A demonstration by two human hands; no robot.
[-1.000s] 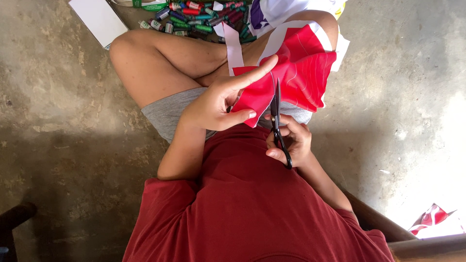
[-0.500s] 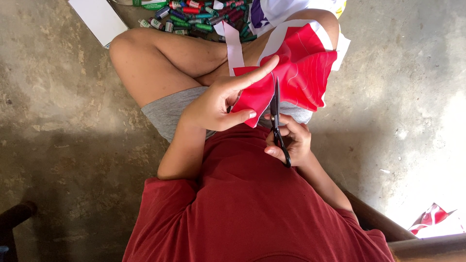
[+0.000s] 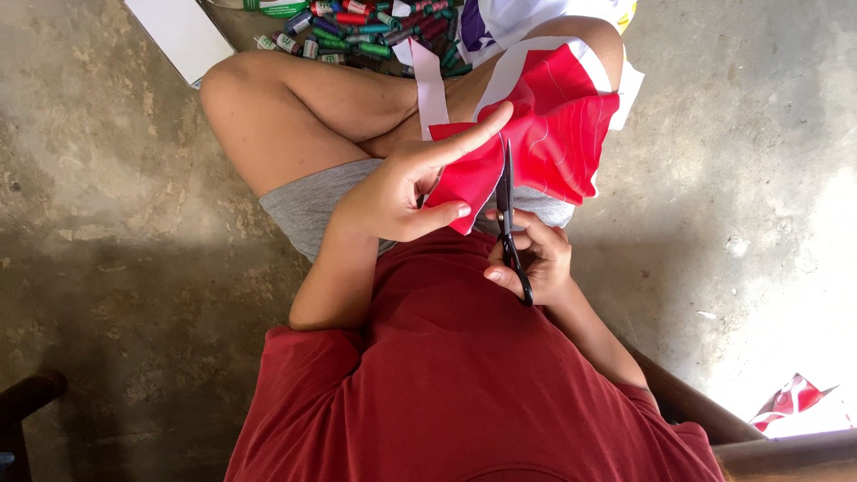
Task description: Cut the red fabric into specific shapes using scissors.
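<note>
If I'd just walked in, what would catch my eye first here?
The bright red sheet with white edging, at top centre over the seated person's lap. The left hand holds its edge while the right hand works black-handled scissors into it. Beyond the knees lies a heap of small colourful spools.

Very little differs across the second. The right hand [image 3: 528,259] sits a touch higher than before, lifting the black scissors [image 3: 508,214] slightly further along the red paper [image 3: 544,134]; their tips now reach closer to the left hand's [image 3: 402,192] extended forefinger. The cut edge of the paper beside the blades has shifted marginally toward the left hand's thumb.
</note>
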